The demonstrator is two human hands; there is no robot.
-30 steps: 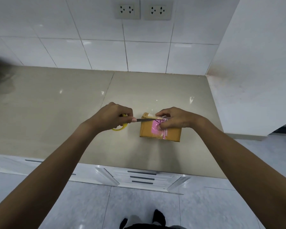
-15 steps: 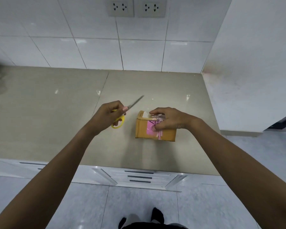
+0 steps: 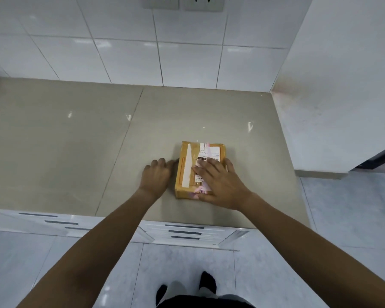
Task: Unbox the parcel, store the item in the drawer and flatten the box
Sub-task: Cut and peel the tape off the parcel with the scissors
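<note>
Parcel [image 3: 188, 172] lies flat at frame centre on the surface [image 3: 76, 141]. My right hand [image 3: 218, 185] presses its top, fingers spread; left hand [image 3: 157, 175] curled beside it, grasping nothing visible. Looks light, stiff cardboard, slick tape; grip the side edges.

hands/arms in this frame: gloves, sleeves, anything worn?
Nothing worn. The left hand and right hand are both bare: no gloves, rings, watch or wristband visible. Both forearms are uncovered down to the frame edge, so no sleeves show.
</note>
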